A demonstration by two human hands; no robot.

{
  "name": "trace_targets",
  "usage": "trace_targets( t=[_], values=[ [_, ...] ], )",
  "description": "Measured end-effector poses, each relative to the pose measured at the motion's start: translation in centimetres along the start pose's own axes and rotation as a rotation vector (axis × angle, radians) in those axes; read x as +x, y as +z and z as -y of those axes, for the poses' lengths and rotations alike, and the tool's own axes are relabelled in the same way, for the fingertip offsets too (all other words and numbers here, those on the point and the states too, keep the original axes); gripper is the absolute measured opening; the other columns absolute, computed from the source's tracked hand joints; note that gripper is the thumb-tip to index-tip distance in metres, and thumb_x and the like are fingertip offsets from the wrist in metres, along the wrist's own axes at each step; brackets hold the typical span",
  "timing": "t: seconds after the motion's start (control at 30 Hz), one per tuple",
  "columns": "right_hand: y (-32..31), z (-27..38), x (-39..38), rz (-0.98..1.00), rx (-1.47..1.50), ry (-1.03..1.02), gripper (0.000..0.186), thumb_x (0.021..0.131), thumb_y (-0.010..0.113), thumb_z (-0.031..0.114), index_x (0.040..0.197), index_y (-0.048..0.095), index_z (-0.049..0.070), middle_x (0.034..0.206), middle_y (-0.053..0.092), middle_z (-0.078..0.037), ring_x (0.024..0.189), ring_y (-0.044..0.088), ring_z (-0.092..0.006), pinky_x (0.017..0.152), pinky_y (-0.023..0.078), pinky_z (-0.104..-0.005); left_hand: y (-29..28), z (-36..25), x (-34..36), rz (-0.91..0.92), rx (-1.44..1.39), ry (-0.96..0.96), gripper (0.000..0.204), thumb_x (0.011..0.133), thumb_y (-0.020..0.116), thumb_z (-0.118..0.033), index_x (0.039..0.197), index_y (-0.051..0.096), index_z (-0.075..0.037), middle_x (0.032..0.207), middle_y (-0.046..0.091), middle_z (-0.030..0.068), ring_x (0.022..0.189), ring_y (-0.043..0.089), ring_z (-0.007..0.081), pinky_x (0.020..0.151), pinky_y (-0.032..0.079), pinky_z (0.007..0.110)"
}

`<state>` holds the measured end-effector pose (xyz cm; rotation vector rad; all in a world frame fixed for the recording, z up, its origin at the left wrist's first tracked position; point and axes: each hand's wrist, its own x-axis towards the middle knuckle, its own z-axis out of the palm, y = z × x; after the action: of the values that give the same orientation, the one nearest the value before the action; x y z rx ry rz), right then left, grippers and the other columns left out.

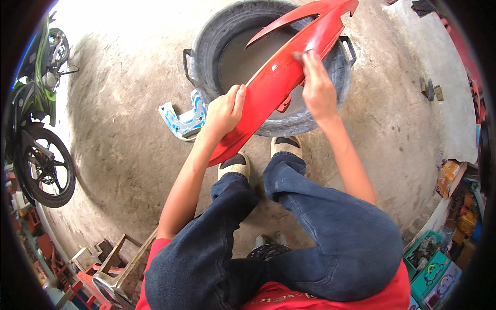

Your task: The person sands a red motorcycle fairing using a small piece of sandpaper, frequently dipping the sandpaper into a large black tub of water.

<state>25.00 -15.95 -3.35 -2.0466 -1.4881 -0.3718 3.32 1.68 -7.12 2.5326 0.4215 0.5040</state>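
A long, glossy red motorcycle body panel point(266, 93) slants over the basin, its forked end at the far right and its narrow end low near my left shoe. My left hand point(225, 111) grips the panel's left edge, thumb on the upper face and the other fingers mostly hidden. Farther up, my right hand point(318, 85) presses its fingertips on the red surface. A small grey piece point(298, 57), too small to name surely, sticks out from under those fingers. Below the panel stands a large black basin point(204, 67) with murky water in it.
A white-and-blue patterned panel point(183, 121) lies on the concrete floor left of the basin. A motorcycle point(44, 129) is parked at far left. Wooden frames point(121, 268) lie at lower left, and a teal box point(431, 276) with clutter stands at lower right.
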Motion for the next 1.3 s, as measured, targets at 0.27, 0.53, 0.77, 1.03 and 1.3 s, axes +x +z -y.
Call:
trace_targets(
  t=[0.27, 0.53, 0.77, 1.03, 1.3],
  values=[
    [0.3, 5.8, -4.4, 0.213, -0.011, -0.359, 0.049, 0.095, 0.056, 0.007, 0.142, 0.059, -0.005, 0.147, 0.06, -0.024, 0.137, 0.059, -0.0353, 0.117, 0.047, -0.0441, -0.1, -0.4, 0.2, -0.127, -0.116, -0.001, 0.025, 0.111, 0.051, -0.023, 0.114, 0.061, 0.0, 0.086, 0.067, 0.0239, 0.075, 0.066, 0.0442, 0.064, 0.051, 0.054],
    [0.4, 4.4, -1.6, 0.124, -0.131, -0.252, 0.05, 0.095, 0.053, 0.007, 0.142, 0.057, -0.008, 0.145, 0.061, -0.025, 0.138, 0.058, -0.0371, 0.117, 0.046, -0.0447, -0.6, -0.9, 0.4, -0.018, -0.166, -0.127, 0.031, 0.113, 0.047, -0.026, 0.119, 0.061, 0.0, 0.089, 0.068, 0.0262, 0.082, 0.066, 0.0472, 0.069, 0.05, 0.055],
    [-0.2, -1.3, 3.0, -0.041, -0.183, -0.001, 0.049, 0.094, 0.056, 0.009, 0.14, 0.059, -0.007, 0.145, 0.061, -0.026, 0.137, 0.059, -0.0368, 0.117, 0.047, -0.0444, -0.8, -1.0, 0.7, 0.002, -0.135, -0.081, 0.03, 0.112, 0.047, -0.024, 0.121, 0.061, 0.001, 0.093, 0.068, 0.0248, 0.082, 0.066, 0.0462, 0.07, 0.051, 0.053],
    [1.4, 5.1, -0.6, 0.206, -0.079, -0.395, 0.052, 0.093, 0.055, 0.006, 0.144, 0.057, -0.006, 0.148, 0.059, -0.025, 0.142, 0.055, -0.036, 0.12, 0.044, -0.0434, -0.8, -0.6, 0.0, -0.073, -0.14, -0.054, 0.029, 0.112, 0.049, -0.024, 0.12, 0.061, 0.0, 0.093, 0.07, 0.0245, 0.082, 0.067, 0.0467, 0.07, 0.052, 0.055],
    [1.3, 4.0, 0.5, 0.137, -0.14, -0.391, 0.051, 0.095, 0.057, 0.012, 0.144, 0.059, -0.003, 0.144, 0.063, -0.022, 0.137, 0.06, -0.0332, 0.12, 0.044, -0.0425, -0.7, -1.0, 0.3, -0.028, -0.132, -0.097, 0.03, 0.112, 0.049, -0.025, 0.122, 0.062, 0.0, 0.098, 0.07, 0.0258, 0.085, 0.067, 0.0468, 0.072, 0.052, 0.055]
  ],
)
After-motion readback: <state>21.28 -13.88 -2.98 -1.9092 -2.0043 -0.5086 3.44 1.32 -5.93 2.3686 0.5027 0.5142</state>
